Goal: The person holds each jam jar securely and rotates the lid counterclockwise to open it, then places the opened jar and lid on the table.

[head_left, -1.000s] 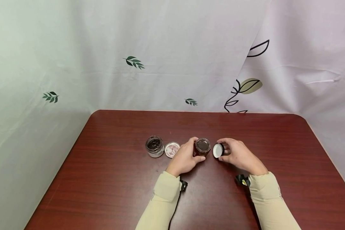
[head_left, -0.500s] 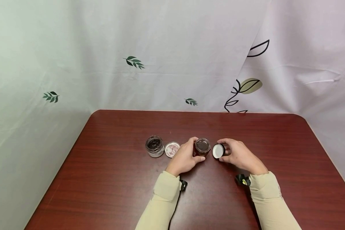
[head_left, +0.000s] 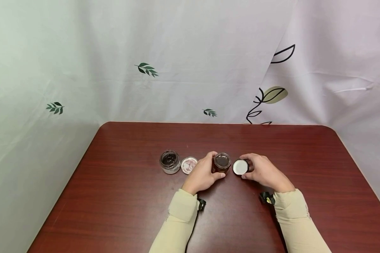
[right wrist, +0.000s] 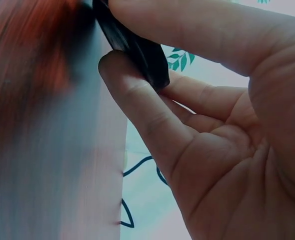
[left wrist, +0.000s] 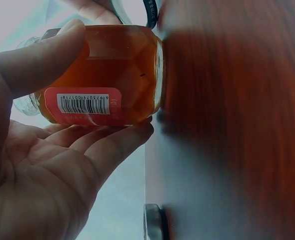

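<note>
In the head view, my left hand [head_left: 202,174] grips an open glass jar [head_left: 222,161] standing on the table. The left wrist view shows amber contents and a red barcode label [left wrist: 90,103] on its side; thumb and fingers lie on opposite sides. Just right of the jar, my right hand [head_left: 265,173] pinches a black jar lid [head_left: 240,167] by its rim, its white inside tilted upward. The right wrist view shows the lid's dark edge [right wrist: 137,50] between thumb and fingers. Some of the right fingers are hidden behind the lid from above.
A second open glass jar [head_left: 170,162] with dark contents stands to the left. Beside it lies another lid [head_left: 189,165], whitish with reddish marks, partly behind my left hand. The reddish-brown table [head_left: 130,211] ends at a patterned curtain [head_left: 177,88].
The lid in my right hand has turned its white inside further upward and shifted slightly left, nearer the jar. My left hand keeps its grip on the jar, nearly still.
</note>
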A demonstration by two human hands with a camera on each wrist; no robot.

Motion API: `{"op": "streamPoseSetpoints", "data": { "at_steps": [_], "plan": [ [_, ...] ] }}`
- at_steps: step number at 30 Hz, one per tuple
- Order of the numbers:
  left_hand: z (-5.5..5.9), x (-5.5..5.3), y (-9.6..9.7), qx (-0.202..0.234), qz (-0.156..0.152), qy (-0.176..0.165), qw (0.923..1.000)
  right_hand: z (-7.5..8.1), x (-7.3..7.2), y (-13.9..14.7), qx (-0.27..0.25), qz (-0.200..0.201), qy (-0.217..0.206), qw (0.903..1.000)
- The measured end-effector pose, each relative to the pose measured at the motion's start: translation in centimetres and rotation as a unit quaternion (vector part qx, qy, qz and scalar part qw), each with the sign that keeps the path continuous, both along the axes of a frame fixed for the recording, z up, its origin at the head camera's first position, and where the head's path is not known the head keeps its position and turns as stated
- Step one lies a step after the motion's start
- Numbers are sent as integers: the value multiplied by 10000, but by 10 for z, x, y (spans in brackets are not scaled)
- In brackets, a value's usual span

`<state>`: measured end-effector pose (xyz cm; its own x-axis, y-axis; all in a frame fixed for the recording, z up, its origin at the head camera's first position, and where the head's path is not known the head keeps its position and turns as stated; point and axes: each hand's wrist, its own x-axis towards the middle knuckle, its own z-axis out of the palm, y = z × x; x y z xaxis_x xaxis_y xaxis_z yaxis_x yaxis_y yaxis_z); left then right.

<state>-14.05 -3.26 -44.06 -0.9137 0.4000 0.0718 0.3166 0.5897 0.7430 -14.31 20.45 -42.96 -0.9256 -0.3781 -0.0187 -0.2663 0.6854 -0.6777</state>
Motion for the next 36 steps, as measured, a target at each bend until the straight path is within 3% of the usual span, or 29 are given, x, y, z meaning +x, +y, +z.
{"op": "streamPoseSetpoints", "data": {
  "at_steps": [8,18,36],
  "plan": [
    [1,0,-1,-37,14,-61,10000,0,1,-1,212,57,134,9997],
    [0,1,-1,-57,65,-101,9999,-4,2,0,588,122,615,9963],
    [0,0,-1,-19,90,-141,9999,-5,4,0,792,107,585,9951]
  ]
}}
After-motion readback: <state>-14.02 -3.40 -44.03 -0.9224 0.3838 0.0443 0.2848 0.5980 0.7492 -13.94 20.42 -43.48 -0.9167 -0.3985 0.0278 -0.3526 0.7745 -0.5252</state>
